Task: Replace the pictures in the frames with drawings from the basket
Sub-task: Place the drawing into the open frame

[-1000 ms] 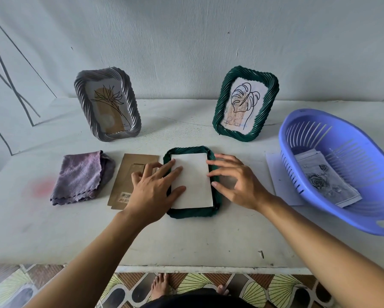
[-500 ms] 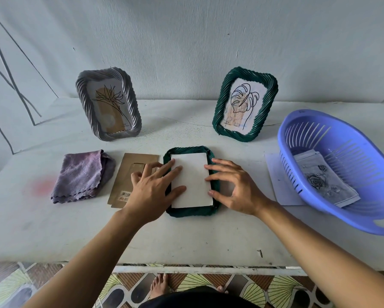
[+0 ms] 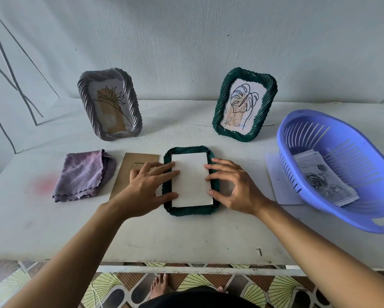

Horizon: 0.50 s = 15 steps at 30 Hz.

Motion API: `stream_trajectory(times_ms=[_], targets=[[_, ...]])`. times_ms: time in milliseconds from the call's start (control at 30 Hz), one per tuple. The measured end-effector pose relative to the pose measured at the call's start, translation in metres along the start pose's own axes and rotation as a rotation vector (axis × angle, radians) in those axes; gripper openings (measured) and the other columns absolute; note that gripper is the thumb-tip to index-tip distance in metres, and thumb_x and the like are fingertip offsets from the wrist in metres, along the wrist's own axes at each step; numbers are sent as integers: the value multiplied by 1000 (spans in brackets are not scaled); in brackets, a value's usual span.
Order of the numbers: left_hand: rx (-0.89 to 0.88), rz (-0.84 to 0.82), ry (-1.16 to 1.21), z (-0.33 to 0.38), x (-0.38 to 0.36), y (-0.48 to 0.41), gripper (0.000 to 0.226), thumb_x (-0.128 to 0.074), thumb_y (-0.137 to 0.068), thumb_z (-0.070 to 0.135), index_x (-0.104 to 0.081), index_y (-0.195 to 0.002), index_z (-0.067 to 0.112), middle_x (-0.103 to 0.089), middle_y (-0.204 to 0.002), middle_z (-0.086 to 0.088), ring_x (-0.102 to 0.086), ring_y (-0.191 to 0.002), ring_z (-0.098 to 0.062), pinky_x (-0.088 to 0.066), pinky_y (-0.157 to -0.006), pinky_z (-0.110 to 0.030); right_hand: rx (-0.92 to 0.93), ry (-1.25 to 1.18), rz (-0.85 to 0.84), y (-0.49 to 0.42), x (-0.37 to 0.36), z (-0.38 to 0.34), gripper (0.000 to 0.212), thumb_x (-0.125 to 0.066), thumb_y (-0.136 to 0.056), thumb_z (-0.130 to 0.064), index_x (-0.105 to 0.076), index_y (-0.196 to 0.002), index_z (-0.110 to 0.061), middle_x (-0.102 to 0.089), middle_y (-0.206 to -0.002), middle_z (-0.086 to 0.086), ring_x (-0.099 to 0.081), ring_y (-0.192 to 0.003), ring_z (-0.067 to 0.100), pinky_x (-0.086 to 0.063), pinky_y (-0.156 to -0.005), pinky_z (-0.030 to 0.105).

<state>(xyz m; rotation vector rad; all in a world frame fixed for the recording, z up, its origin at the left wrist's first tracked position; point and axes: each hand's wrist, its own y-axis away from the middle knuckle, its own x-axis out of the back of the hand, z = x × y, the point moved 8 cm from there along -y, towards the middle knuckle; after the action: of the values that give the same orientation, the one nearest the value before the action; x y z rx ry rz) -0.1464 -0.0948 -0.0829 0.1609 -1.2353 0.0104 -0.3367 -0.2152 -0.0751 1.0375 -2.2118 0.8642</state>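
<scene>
A dark green woven frame (image 3: 190,211) lies face down at the table's middle with a white sheet (image 3: 191,181) set in its back. My left hand (image 3: 147,188) lies flat across the frame's left rim, fingertips on the sheet's left edge. My right hand (image 3: 235,185) touches the sheet's right edge with spread fingers. A brown backing board (image 3: 131,170) lies left of the frame, partly under my left hand. A grey frame (image 3: 110,104) and a second green frame (image 3: 244,104) stand upright at the back, each holding a plant picture. The purple basket (image 3: 340,174) at the right holds a rose drawing (image 3: 324,183).
A folded purple cloth (image 3: 83,175) lies at the left. A white sheet (image 3: 277,181) lies flat on the table, partly under the basket. The wall stands close behind the upright frames. The table's front edge is just below my forearms.
My right hand slid slightly left and down along the sheet's right edge. My left hand stayed on the frame's left side. The sheet sits squarer inside the frame.
</scene>
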Motion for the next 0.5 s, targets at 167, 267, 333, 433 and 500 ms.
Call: stream_trajectory(times_ms=[167, 267, 333, 433, 500], targets=[[4, 2, 14, 0, 1, 0, 79, -30, -80, 80, -33, -151, 46, -17, -161, 28, -16, -144, -7, -21, -109, -46, 3, 12, -2, 0, 0, 0, 25, -78, -82, -31, -74, -106, -22, -61, -137, -11, -40, -140, 5, -37, -113, 39], [-1, 10, 17, 0, 1, 0, 71, -45, -87, 75, -34, -151, 46, -17, -161, 28, -16, -145, -7, -20, -109, -44, -2, 10, 0, 1, 1, 0, 27, -79, -82, -31, -74, -107, -23, -60, -137, -12, -39, -140, 3, -36, -114, 37], [2, 19, 28, 0, 1, 0, 72, -44, -85, 76, -35, -151, 46, -18, -161, 28, -16, -145, -7, -20, -109, -44, -2, 13, 2, 1, 2, 0, 28, -79, -82, -32, -74, -108, -22, -60, -138, -12, -38, -141, 3, -36, -114, 36], [9, 13, 30, 1, 1, 0, 71, -45, -86, 74, -35, -151, 46, -18, -161, 28, -14, -145, -7, -19, -109, -44, 4, 27, -1, 1, 1, 0, 30, -79, -82, -34, -74, -109, -22, -59, -139, -10, -38, -141, 5, -37, -114, 37], [5, 23, 28, 2, 1, 1, 66, -53, -91, 65, -35, -151, 45, -18, -161, 27, -15, -146, -7, -19, -110, -45, 1, 28, -1, 1, 1, 0, 30, -79, -82, -34, -74, -110, -23, -59, -139, -10, -38, -141, 4, -36, -115, 36]])
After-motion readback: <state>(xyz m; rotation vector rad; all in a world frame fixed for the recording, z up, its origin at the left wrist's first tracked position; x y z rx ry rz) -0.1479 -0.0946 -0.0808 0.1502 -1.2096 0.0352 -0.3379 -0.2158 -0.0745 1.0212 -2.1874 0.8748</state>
